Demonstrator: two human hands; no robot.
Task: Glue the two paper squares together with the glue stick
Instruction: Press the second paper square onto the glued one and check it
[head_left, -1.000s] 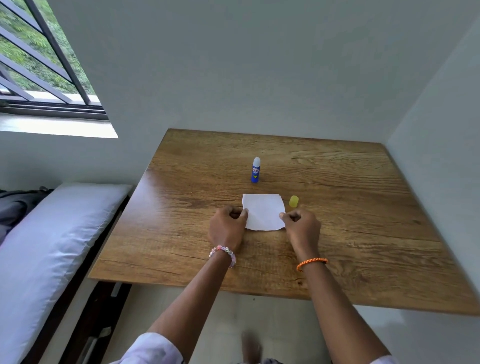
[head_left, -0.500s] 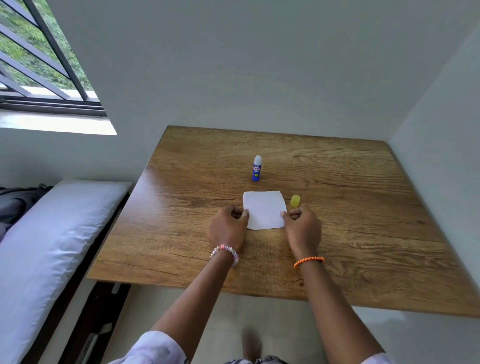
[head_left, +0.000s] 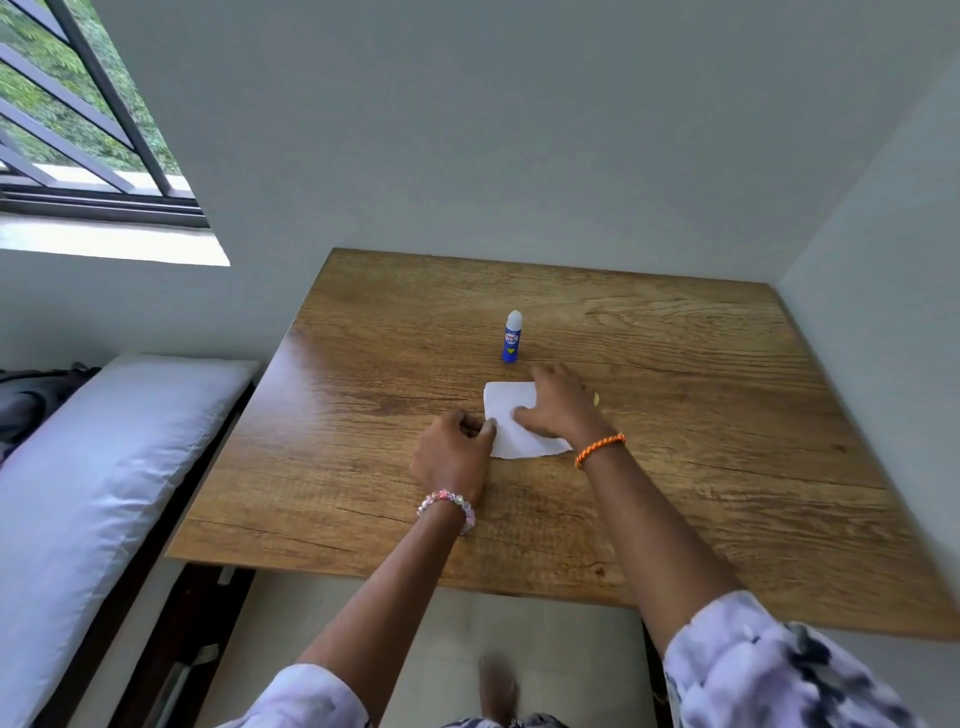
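White square paper (head_left: 511, 434) flat on wooden table (head_left: 363, 415); right hand (head_left: 558, 402) spread flat on top, left hand (head_left: 454, 454) curled, pinching near-left edge.

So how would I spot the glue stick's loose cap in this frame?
Start at the wooden table and find the white paper near its middle. The right hand lies flat on it; just past that hand's right edge peeks the cap, the only yellow thing there.
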